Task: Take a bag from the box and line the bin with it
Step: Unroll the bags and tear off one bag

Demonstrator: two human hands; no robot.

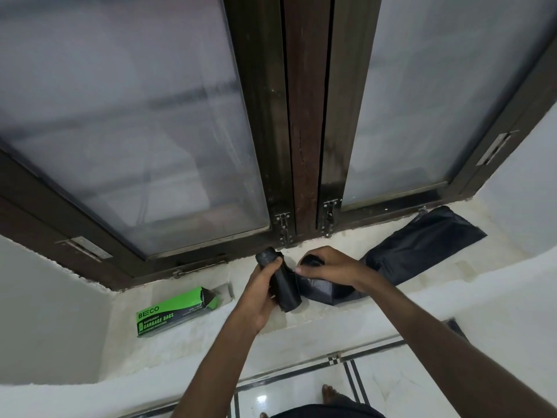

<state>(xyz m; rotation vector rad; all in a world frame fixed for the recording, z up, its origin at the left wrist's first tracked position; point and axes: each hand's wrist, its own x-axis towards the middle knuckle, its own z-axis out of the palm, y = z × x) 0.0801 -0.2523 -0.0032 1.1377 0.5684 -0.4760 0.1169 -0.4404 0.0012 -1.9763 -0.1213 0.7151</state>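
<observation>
both hands forward on outstretched arms, left hand (265,292) and right hand (327,267) curled, gripping

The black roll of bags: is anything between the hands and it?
Nothing visible. The left hand grips the roll directly, and the right hand pinches the unrolled bag trailing across the sill. The bin is out of view.

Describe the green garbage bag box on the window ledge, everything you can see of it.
The box is a long, narrow carton, bright green with a black panel, printed BECO and GARBAGE BAGS in pale letters. It looks like thin card. It lies flat on the pale stone ledge, angled, with its far end flaps open and a dark inside showing. Neither hand touches it; it lies to the left of the left hand, below the window frame.
</observation>
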